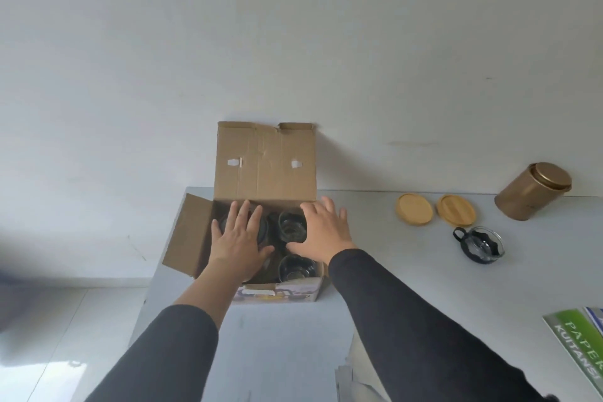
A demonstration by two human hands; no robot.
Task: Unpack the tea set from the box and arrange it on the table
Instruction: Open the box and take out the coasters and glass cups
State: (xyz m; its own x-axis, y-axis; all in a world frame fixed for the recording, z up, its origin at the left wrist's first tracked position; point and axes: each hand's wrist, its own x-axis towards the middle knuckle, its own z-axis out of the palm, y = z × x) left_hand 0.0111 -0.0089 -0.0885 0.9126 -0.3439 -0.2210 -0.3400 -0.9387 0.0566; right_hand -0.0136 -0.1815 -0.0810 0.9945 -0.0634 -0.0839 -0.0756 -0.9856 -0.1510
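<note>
An open cardboard box [266,157] stands on the grey table [408,277] against the wall, its lid flap upright. Inside it are dark glass cups: one [291,228] between my hands and another [295,268] near the front. My left hand [239,238] hovers flat over the box's left half, fingers spread, hiding a dark glass piece beneath. My right hand [323,232] reaches over the box's right side, fingers apart, its thumb beside the cup. Neither hand grips anything.
To the right lie two round wooden coasters [414,209] [456,209], a small glass cup with a black handle [479,244] and a tilted gold tin [535,191]. A green paper pack [577,346] sits at the right edge. The table's left edge drops to the floor.
</note>
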